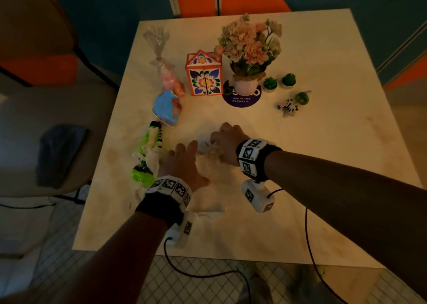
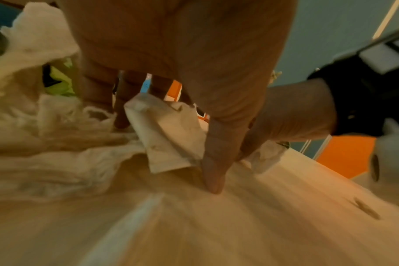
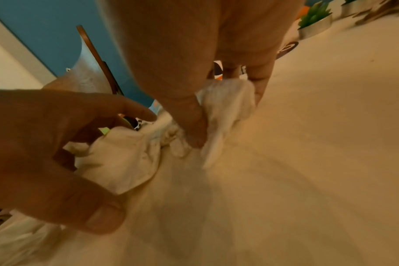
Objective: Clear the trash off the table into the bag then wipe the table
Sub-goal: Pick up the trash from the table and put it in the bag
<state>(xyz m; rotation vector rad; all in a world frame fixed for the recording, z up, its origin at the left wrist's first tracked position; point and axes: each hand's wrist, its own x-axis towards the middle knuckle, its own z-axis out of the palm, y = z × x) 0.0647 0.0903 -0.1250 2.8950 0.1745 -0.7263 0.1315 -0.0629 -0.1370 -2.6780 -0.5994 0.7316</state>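
- Plainly, the right hand [image 1: 227, 142] pinches a crumpled white tissue [image 3: 226, 106] between thumb and curled fingers, low over the table [image 1: 323, 165] near its middle.
- Just beside it, the left hand [image 1: 184, 163] is spread with loose fingers over the white plastic bag [image 2: 57, 162], which lies slack and rumpled on the near-left part of the table; whether it grips the film I cannot tell.
- That tissue looks very light, soft and easily torn, so a gathered fistful of the wad should hold better than a corner.
- Film this thin will likely collapse and slide; taking it at the rim of its mouth and lifting it open seems the best hold.
- Along the left edge lie a green wrapper [image 1: 147, 156], a blue crumpled packet [image 1: 167, 107] and a clear cellophane packet [image 1: 161, 61] with pink contents: all look light, crinkly and a little slippery, best scrunched in the palm.
- Farther back stand a patterned carton [image 1: 204, 77], a pot of flowers [image 1: 250, 49] and small green plants [image 1: 279, 82], which look like decor to leave alone.
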